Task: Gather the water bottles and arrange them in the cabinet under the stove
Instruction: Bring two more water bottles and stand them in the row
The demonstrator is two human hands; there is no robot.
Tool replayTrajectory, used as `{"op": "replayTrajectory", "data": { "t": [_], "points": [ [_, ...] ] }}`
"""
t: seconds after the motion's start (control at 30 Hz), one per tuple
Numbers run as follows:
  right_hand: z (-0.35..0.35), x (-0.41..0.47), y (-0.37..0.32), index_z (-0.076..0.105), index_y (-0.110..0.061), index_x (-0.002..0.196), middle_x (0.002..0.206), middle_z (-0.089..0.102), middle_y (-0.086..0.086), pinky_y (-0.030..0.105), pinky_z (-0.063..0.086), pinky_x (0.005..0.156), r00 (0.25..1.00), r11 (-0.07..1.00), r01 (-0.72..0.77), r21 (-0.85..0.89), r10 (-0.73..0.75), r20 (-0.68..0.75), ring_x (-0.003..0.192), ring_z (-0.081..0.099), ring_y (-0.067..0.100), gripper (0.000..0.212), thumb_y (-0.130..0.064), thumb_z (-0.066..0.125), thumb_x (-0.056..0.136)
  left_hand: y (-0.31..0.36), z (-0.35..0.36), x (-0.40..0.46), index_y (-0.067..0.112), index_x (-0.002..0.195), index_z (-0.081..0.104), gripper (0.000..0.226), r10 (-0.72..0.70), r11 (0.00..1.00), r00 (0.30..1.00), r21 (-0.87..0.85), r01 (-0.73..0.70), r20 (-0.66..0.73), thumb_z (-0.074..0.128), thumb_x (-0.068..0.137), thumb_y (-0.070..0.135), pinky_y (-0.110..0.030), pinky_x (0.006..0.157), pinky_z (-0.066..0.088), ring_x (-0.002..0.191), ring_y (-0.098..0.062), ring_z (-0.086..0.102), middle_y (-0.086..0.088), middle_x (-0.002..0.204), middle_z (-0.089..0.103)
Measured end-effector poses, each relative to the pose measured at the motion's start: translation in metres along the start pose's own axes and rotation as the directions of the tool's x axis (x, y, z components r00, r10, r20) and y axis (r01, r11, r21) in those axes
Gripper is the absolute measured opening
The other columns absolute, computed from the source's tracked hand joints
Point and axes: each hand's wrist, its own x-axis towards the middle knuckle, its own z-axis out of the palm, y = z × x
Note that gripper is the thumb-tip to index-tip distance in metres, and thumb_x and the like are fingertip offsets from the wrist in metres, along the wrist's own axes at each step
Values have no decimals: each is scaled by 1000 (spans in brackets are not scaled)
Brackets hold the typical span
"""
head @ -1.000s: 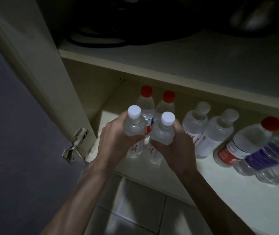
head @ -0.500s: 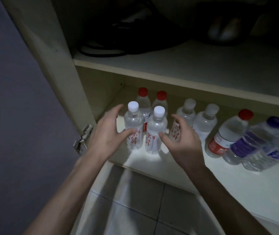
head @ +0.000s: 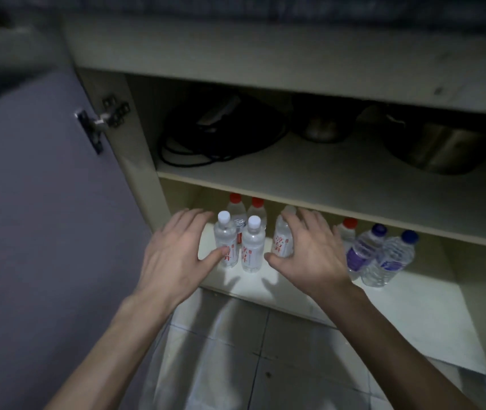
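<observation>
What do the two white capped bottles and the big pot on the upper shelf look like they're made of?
White-capped bottles: clear, glossy plastic by the look; the shelf shows through their ribbed walls, with matte white screw caps. Pot: probably brushed metal, perhaps stainless steel, from its dull grey sheen, though the shelf is dim.

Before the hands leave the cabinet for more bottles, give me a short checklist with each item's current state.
1. Two white-capped bottles upright on the bottom shelf: ok.
2. Left hand off the bottles: cannot tell; its thumb lies against the left one.
3. Right hand holding nothing: ok, fingers spread.
4. Blue-capped bottles upright: ok.
5. Free space at the shelf's right end: ok.
6. Cabinet door open: ok.
</observation>
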Motion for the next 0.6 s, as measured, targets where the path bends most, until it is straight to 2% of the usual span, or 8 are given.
{"op": "replayTrajectory", "data": {
  "t": [0.13, 0.2, 0.27, 0.3, 0.37, 0.47, 0.53, 0.6],
  "points": [
    [-54, -34, -23, 58, -23, 140, 142, 59, 6, 61, 36, 113, 999, 999, 38, -25, -38, -30, 136, 53, 33, 83, -61, 63, 67, 30, -65, -8, 25, 139, 57, 69, 8, 998, 998, 66, -13, 68, 70, 85, 66, -49, 104, 50, 140, -26, 53, 3, 143, 61],
    [-97, -50, -39, 47, -30, 151, 153, 51, 4, 63, 29, 119, 996, 997, 50, -66, -45, 73, 146, 44, 32, 90, -65, 66, 70, 46, -109, -11, 27, 138, 56, 73, 3, 998, 993, 61, -10, 116, 68, 80, 69, -48, 102, 51, 139, -28, 54, 5, 141, 62],
    [-141, -69, -55, 39, -34, 157, 161, 44, 4, 65, 25, 122, 991, 996, 60, -59, -53, 123, 152, 38, 34, 95, -66, 67, 73, 63, -156, -16, 28, 138, 57, 75, -17, 998, 988, 68, 7, 150, 55, 78, 74, -48, 100, 50, 137, -27, 55, 8, 139, 62],
    [-162, -77, -61, 45, -32, 155, 158, 48, 5, 67, 29, 120, 990, 996, 67, -64, -59, 126, 149, 43, 36, 93, -66, 65, 70, 69, -180, -18, 28, 137, 59, 76, -29, 997, 986, 73, 18, 162, 53, 77, 74, -48, 100, 49, 136, -26, 55, 8, 139, 62],
    [-205, -92, -74, 56, -29, 146, 149, 57, 7, 68, 37, 112, 994, 995, 71, -63, -65, 93, 138, 54, 39, 88, -67, 55, 67, 83, -229, -23, 26, 138, 61, 76, -44, 996, 981, 87, 28, 188, 61, 78, 73, -48, 102, 49, 138, -25, 54, 8, 141, 62],
    [-278, -111, -96, 52, -30, 147, 148, 56, 4, 61, 40, 109, 990, 995, 92, -46, -86, 108, 136, 53, 36, 89, -70, 45, 69, 104, -307, -34, 28, 143, 56, 79, -51, 997, 973, 64, 37, 227, 66, 79, 73, -47, 106, 49, 141, -23, 51, 8, 146, 58],
    [-324, -121, -109, 50, -31, 147, 146, 55, 2, 58, 42, 106, 988, 993, 109, -42, -104, 112, 134, 53, 34, 89, -72, 48, 68, 116, -358, -41, 29, 147, 54, 80, -57, 997, 972, 64, 44, 228, 60, 81, 74, -46, 109, 47, 143, -21, 49, 9, 148, 56],
    [-373, -134, -126, 47, -34, 149, 150, 51, 1, 59, 39, 110, 981, 992, 118, -45, -110, 161, 141, 49, 34, 86, -70, 58, 72, 127, -411, -49, 28, 148, 53, 83, -71, 996, 972, 76, 55, 223, 49, 82, 77, -45, 112, 46, 143, -19, 47, 9, 147, 55]
  ]
}}
